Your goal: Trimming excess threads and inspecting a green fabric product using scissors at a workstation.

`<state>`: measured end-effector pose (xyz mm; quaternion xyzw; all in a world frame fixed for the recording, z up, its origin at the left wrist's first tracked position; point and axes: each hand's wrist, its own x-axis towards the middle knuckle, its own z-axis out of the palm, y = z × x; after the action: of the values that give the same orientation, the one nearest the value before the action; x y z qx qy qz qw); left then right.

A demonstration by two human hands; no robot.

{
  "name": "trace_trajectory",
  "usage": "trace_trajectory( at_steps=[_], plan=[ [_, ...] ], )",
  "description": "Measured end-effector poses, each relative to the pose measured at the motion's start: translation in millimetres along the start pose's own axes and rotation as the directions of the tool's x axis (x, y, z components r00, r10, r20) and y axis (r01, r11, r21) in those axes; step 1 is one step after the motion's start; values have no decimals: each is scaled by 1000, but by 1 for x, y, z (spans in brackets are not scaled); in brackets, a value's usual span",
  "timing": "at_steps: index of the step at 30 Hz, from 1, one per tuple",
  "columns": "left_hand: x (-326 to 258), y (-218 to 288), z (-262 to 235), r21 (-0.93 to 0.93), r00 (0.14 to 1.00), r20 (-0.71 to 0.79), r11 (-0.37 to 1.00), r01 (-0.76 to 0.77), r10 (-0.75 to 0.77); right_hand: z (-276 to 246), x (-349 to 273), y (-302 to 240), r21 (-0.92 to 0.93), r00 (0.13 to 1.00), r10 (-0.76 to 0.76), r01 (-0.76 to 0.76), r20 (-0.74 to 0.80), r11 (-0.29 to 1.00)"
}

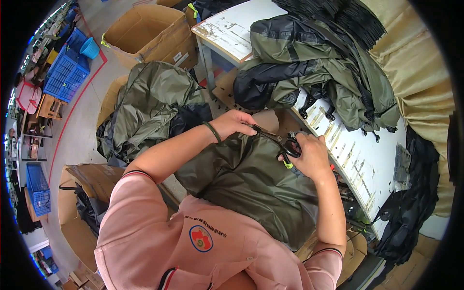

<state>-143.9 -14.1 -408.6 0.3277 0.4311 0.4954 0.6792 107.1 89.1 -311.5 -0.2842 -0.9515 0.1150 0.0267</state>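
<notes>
An olive-green fabric bag [251,183] lies across my lap. My left hand [233,123] pinches its upper edge, a dark band round that wrist. My right hand [311,155] grips black-handled scissors [279,141] whose blades point left toward the pinched edge, next to a small yellow-green tag [288,165]. Both hands hover just in front of the white worktable [367,159].
A heap of olive and black bags [314,63] lies on the table. More olive bags [150,106] fill a carton on the floor at left, behind it an open cardboard box [150,34]. Blue crates [67,67] stand far left. Black fabric [411,203] hangs at right.
</notes>
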Motion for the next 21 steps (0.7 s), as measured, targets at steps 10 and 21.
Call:
trace_trajectory(
  at_steps=[10,21],
  plan=[
    [2,0,2,-12,1000,-27,1000,3,-3,-3,7,-3,-8,999,4,-3,52,1000],
    [6,2,3,38,1000,15,999,-14,14,3,-2,11,63,993,107,-109,43,992]
  ],
)
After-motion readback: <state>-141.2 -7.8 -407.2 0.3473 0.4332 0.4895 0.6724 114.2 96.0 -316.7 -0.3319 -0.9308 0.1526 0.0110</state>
